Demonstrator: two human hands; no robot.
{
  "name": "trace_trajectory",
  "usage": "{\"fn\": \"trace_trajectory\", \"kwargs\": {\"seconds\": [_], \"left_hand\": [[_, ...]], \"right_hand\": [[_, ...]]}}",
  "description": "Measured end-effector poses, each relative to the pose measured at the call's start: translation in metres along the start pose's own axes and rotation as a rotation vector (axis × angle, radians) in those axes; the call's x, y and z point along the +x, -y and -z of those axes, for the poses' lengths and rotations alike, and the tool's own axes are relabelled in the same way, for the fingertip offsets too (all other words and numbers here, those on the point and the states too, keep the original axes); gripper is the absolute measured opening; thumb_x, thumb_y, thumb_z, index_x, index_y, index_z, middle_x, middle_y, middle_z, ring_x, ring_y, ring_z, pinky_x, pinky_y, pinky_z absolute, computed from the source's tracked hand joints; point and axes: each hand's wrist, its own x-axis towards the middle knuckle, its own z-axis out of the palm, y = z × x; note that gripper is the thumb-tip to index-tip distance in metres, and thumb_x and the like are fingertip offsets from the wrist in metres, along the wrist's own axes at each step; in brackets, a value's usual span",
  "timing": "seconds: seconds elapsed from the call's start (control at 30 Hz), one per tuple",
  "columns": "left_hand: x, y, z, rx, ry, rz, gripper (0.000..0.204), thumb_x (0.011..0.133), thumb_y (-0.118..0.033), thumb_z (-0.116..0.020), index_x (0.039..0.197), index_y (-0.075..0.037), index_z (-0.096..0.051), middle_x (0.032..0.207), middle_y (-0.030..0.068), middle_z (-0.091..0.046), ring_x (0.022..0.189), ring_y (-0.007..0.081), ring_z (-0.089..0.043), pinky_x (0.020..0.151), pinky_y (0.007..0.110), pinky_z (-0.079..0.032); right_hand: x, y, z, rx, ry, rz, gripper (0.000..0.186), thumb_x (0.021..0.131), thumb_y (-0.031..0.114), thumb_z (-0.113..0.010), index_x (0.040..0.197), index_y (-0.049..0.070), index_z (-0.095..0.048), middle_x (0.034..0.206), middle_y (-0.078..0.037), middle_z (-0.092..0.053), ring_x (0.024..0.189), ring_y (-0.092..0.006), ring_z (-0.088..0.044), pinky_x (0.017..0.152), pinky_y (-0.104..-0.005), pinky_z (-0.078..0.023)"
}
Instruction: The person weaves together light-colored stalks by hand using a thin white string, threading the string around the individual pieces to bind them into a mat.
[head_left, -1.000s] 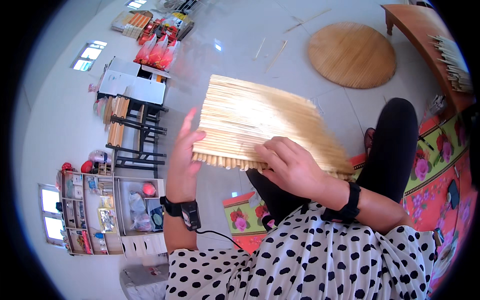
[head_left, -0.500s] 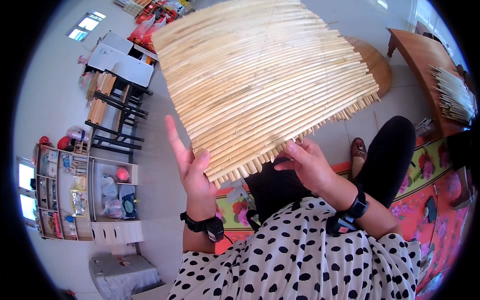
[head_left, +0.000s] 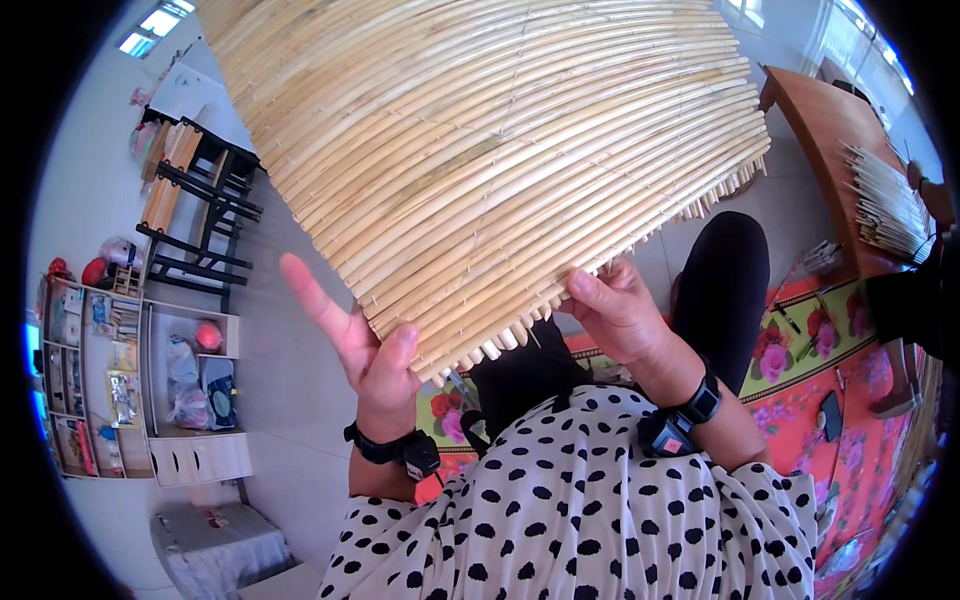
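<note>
A large mat of pale reed stalks (head_left: 480,150), bound side by side with thin thread, is held up and tilted in front of me. Its top runs out of the picture. My left hand (head_left: 365,350) holds the near left corner, the thumb on the edge, one finger stretched out past the side and the other fingers hidden underneath. Along the uneven near edge, my right hand (head_left: 620,310) pinches the mat, thumb on top and fingertips beneath. Dark bands with small devices circle both wrists.
A wooden table (head_left: 825,150) at the right carries a bundle of pale sticks (head_left: 885,205). A flowered red mat (head_left: 800,420) lies on the floor, with a phone-like dark object (head_left: 830,415) on it. At left stand black-framed benches (head_left: 205,200) and a shelf unit (head_left: 150,390). Another person's foot (head_left: 895,395) shows at right.
The reed mat has come closer and shifted left, now filling more of the view and covering the round brown board behind it. Both hands keep their hold and have moved slightly left.
</note>
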Motion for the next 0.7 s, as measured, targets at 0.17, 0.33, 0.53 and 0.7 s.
{"fn": "trace_trajectory", "kwargs": {"seconds": [0.17, 0.33, 0.53, 0.7], "left_hand": [[-0.001, 0.006, 0.007, -0.021, 0.038, -0.037, 0.1, 0.071, 0.0, -0.048, 0.153, -0.024, 0.006, 0.154, 0.0191, -0.016, 0.14, 0.0315, -0.023, 0.115, 0.046, -0.018], [0.001, 0.017, 0.013, -0.082, 0.03, -0.053, 0.101, 0.07, 0.001, -0.048, 0.153, -0.023, 0.003, 0.154, 0.0191, -0.017, 0.14, 0.032, -0.024, 0.115, 0.046, -0.019], [0.003, 0.022, 0.003, -0.117, -0.021, -0.005, 0.098, 0.069, -0.001, -0.049, 0.153, -0.019, -0.002, 0.153, 0.0208, -0.02, 0.139, 0.0324, -0.027, 0.115, 0.045, -0.019], [0.007, 0.028, -0.002, -0.121, -0.06, 0.039, 0.094, 0.07, -0.005, -0.048, 0.153, -0.014, -0.004, 0.151, 0.0223, -0.022, 0.138, 0.0325, -0.028, 0.115, 0.044, -0.02]], "right_hand": [[0.001, 0.002, -0.003, 0.091, 0.025, 0.033, 0.039, 0.088, 0.015, -0.067, 0.123, 0.001, -0.055, 0.116, -0.012, -0.063, 0.106, -0.021, -0.061, 0.089, -0.0339, -0.052], [0.001, 0.005, -0.004, 0.104, 0.033, 0.075, 0.042, 0.087, 0.011, -0.068, 0.124, -0.001, -0.053, 0.117, -0.014, -0.062, 0.106, -0.0203, -0.06, 0.089, -0.0334, -0.051], [-0.001, 0.003, 0.0, 0.061, -0.024, 0.106, 0.047, 0.086, 0.013, -0.07, 0.126, 0.0, -0.051, 0.115, -0.011, -0.062, 0.099, -0.0162, -0.061, 0.083, -0.0282, -0.05], [-0.003, 0.005, -0.005, -0.035, -0.124, 0.09, 0.042, 0.086, 0.021, -0.071, 0.12, 0.001, -0.056, 0.106, -0.007, -0.064, 0.091, -0.0125, -0.061, 0.077, -0.0252, -0.05]]}}
